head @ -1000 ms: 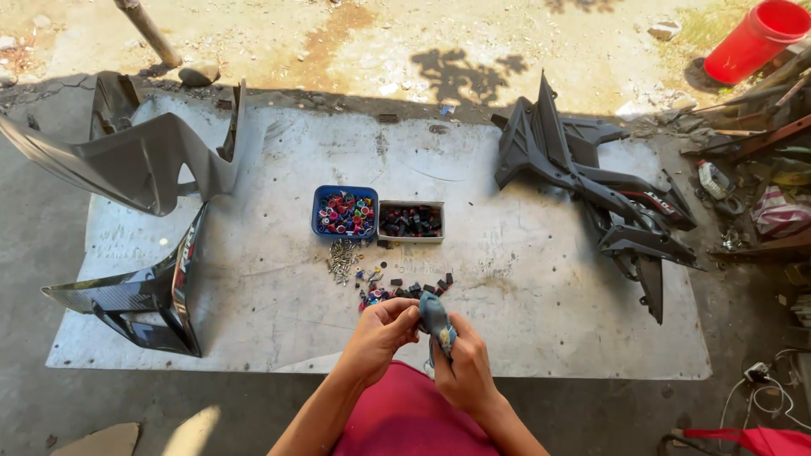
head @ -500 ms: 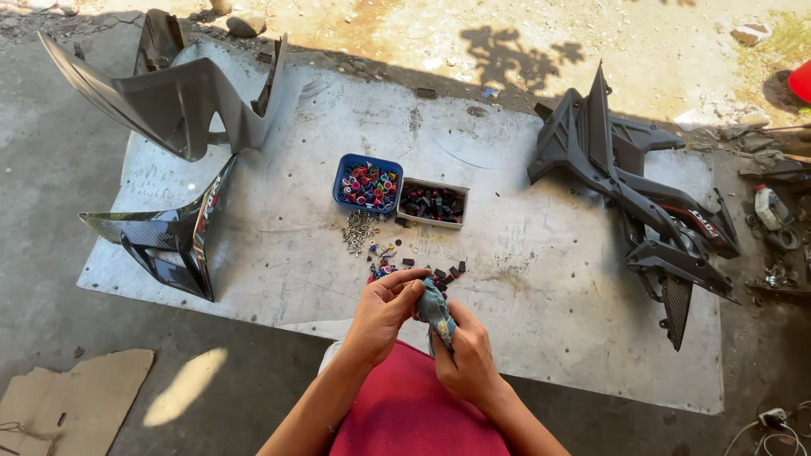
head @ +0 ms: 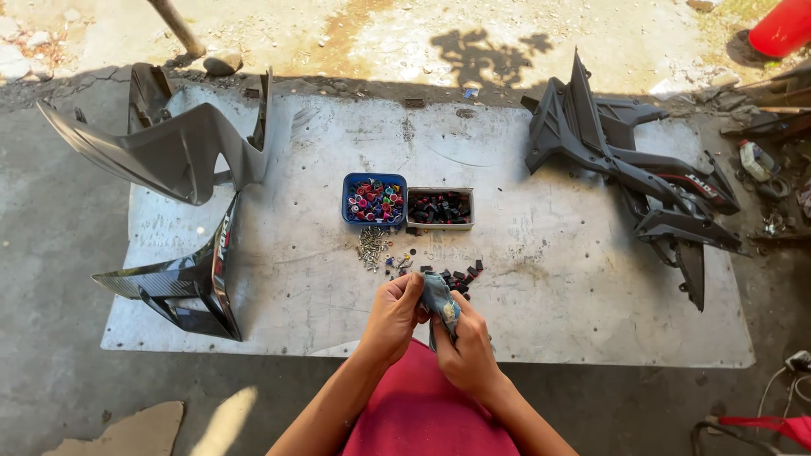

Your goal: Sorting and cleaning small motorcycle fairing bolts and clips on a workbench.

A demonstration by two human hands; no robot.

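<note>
Both hands work a grey-blue rag [head: 440, 301] over the near edge of the pale sheet [head: 591, 338]: the left hand [head: 394, 314] pinches one end, the right hand [head: 463, 350] is clenched round the rest, some small piece perhaps hidden inside. A blue tray [head: 374, 201] and a pale tray [head: 440, 208] toward the middle hold sorted bits; loose screws [head: 370, 247] and dark clips [head: 463, 275] lie unsorted just beyond the fingers

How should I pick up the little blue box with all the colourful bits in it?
Hold the blue box by its two outer side walls, coming straight down from above. It sits flat and open-topped, so tilting would probably spill the bits. The grey tray sits close on its right, so pinch front and back.
</note>
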